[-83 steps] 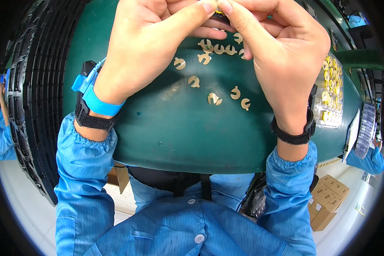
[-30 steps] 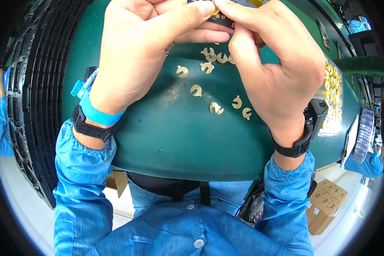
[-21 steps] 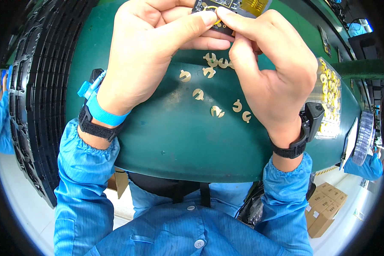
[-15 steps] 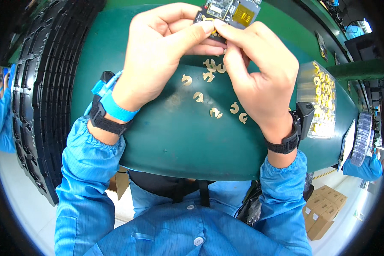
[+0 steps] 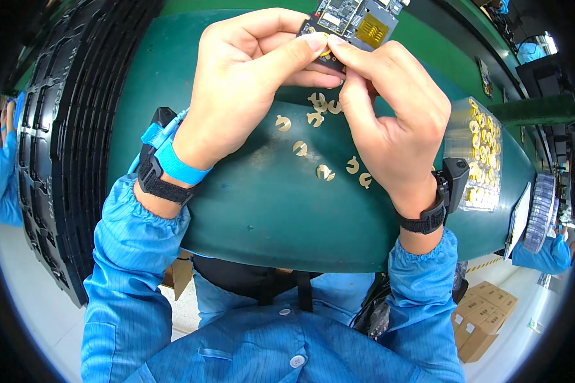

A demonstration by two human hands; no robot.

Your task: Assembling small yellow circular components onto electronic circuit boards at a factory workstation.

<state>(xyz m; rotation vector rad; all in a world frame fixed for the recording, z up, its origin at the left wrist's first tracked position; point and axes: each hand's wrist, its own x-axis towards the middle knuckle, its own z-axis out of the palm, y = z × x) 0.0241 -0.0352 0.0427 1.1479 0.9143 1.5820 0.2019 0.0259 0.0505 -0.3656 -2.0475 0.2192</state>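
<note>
At the top of the view, my left hand [image 5: 236, 89] grips a black circuit board [image 5: 348, 18], fingers beneath it and thumb on top. The board bears chips and a gold-coloured patch. On its near part lies a small yellow-rimmed round piece [image 5: 326, 52], mostly hidden under my fingertips. My right hand [image 5: 396, 108] is closed, its index fingertip pressed on that piece beside my left thumb. Its other fingers curl in by the board's near corner; whether they hold anything is hidden. Several pale notched discs [image 5: 299, 148] lie scattered on the green table below my hands.
A clear tray [image 5: 482, 156] of yellow round pieces stands on the right of the green tabletop [image 5: 287, 223]. Tall stacked black trays [image 5: 67, 140] line the left side. Cardboard boxes [image 5: 482, 316] sit on the floor at lower right. A green bar [image 5: 530, 110] crosses at the right.
Both hands and the board have shifted slightly right and down in the view. The fingertips stay on the yellow-rimmed piece, and the grip looks unchanged.
</note>
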